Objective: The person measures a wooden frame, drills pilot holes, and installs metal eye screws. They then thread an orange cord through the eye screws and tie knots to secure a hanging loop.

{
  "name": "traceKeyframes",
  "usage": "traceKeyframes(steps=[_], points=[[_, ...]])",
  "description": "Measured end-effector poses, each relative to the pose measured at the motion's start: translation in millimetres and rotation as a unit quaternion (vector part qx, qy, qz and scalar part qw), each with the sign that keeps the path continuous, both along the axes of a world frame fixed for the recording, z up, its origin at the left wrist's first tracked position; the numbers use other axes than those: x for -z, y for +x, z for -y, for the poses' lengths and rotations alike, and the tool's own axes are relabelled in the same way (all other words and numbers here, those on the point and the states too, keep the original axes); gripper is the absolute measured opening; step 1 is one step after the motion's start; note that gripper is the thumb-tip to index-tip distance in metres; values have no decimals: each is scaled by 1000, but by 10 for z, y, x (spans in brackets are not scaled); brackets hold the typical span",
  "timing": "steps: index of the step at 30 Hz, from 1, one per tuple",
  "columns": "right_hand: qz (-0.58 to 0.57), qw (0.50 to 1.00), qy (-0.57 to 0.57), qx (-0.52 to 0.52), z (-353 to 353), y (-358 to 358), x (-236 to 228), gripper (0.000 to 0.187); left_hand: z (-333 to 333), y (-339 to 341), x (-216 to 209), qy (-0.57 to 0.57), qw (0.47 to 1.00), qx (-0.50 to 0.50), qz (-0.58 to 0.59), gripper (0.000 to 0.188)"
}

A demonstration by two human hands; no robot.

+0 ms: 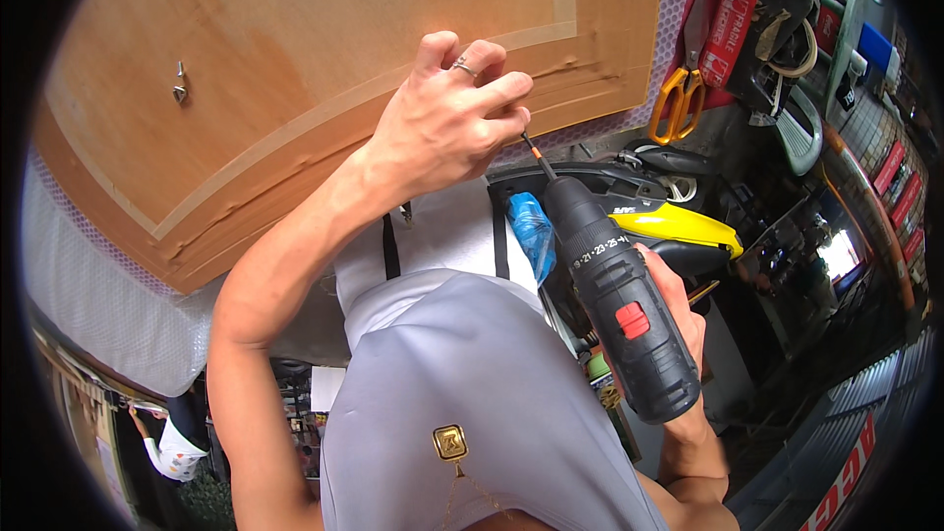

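Upper left of frame: small silver metal pieces [180,94] lie on broad tan wooden panel [305,10], probably kept within reach. Translucent bubble wrap [108,275] shows along panel's edges, likely as padding. Upper centre: left hand [452,118], fingers curled at tip of slim metal bit [541,159], seemingly steadying it; cannot tell what they pinch. Right of centre: black cordless drill [608,280] with red switch, tilted; right hand [677,300] grasps it, apparently bearing its weight. Upper right: orange-handled metal scissors [669,103] beside panel.
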State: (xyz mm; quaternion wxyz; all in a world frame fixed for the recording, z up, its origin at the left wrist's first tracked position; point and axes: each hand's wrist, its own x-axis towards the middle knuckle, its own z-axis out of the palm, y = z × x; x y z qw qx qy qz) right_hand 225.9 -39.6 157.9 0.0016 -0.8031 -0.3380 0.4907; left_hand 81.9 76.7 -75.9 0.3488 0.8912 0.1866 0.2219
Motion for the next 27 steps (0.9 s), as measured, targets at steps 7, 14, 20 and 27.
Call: traceKeyframes(steps=[7,14,20,27], points=[[-41,999,13,12,-4,25,19,71,-19,-6,-15,6,1000,16,-12,22],[-86,995,39,-27,9,122,30,77,-15,3,-31,14,1000,15,-10,19],[-24,984,0,-177,-59,193,-51,74,-42,-20,-44,14,999,24,-15,17],[28,919,144,-367,-419,441,-451,56,-19,-192,-145,22,991,-129,14,17]])
